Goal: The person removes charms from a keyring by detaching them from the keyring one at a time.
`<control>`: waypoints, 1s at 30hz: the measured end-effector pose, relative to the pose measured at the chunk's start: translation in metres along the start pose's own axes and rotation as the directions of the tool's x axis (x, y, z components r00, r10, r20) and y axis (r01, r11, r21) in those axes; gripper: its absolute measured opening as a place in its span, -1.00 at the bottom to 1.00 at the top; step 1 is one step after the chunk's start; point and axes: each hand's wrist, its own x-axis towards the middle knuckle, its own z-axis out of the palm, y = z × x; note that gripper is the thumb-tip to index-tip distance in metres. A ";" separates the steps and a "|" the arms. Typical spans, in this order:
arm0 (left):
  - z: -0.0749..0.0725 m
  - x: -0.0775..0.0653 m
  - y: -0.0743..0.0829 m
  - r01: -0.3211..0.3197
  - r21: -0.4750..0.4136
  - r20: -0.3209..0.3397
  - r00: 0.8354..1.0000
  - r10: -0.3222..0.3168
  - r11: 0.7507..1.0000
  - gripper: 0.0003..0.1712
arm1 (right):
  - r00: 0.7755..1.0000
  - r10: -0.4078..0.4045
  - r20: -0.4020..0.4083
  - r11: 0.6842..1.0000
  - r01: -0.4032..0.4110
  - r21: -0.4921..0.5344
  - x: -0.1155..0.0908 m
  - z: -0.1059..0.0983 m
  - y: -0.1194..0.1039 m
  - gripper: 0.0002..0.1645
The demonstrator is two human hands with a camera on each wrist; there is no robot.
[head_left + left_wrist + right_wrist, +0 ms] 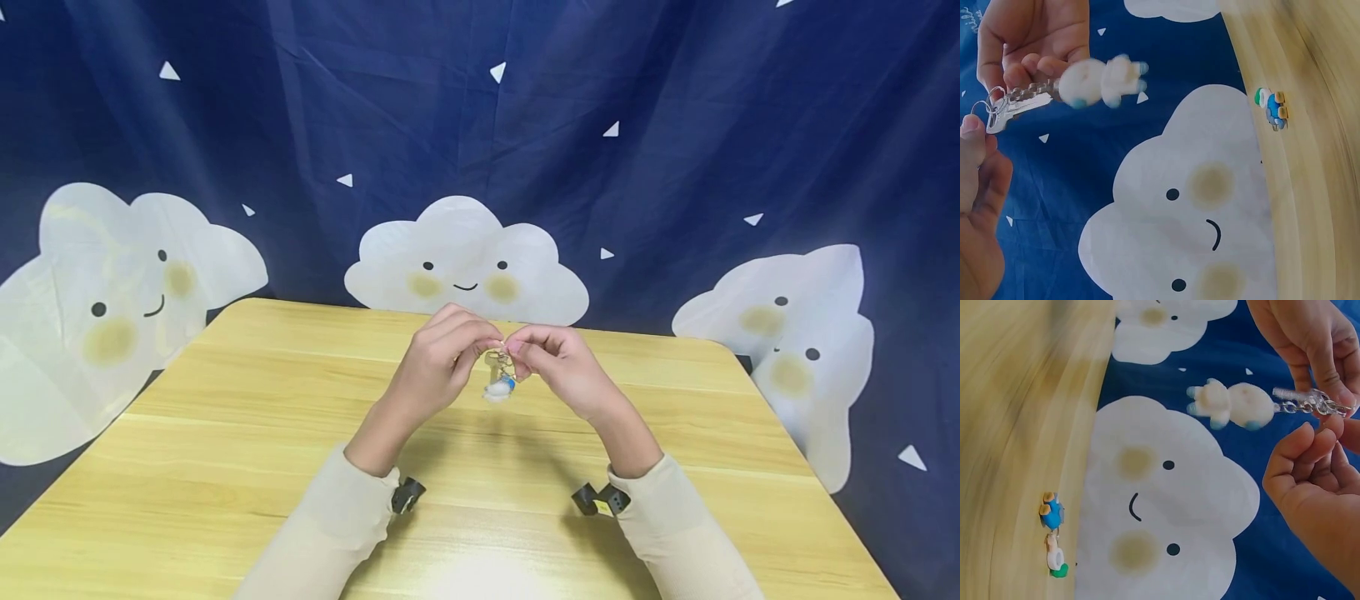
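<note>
A keychain hangs between both hands: a metal key ring (pixel 995 100), a silver key (pixel 1019 112), a short chain (pixel 1297 407) and a white figure with pale blue feet (pixel 1235 405). My left hand (pixel 438 362) pinches the ring between thumb and fingertips. Meeting it from the other side, my right hand (pixel 566 367) pinches the ring too, its other fingers curled. The fingertips hide part of the ring. In the head view the white figure (pixel 496 390) dangles above the table, a blue piece beside it; whether that belongs to it I cannot tell.
Under the hands is a light wooden table (pixel 285 433). A small blue figure (pixel 1052 512) with a white and green piece (pixel 1056 557) lies on it near the far edge. Behind hangs a dark blue curtain (pixel 420 108) with clouds.
</note>
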 end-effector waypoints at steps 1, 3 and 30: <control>0.000 0.000 0.000 0.002 0.002 0.000 1.000 -0.002 1.000 -0.94 | 1.000 -0.004 -0.001 1.000 0.004 -0.017 0.000 0.000 0.000 -0.73; 0.000 0.000 0.000 0.005 0.006 -0.004 1.000 -0.005 1.000 -0.97 | 1.000 -0.009 -0.009 0.999 0.008 -0.051 0.000 0.000 -0.001 -0.73; 0.001 0.002 0.006 0.100 0.008 -0.047 0.994 -0.099 0.995 -0.95 | 0.901 -0.431 -0.051 0.868 0.398 -0.296 -0.003 0.013 -0.006 -0.95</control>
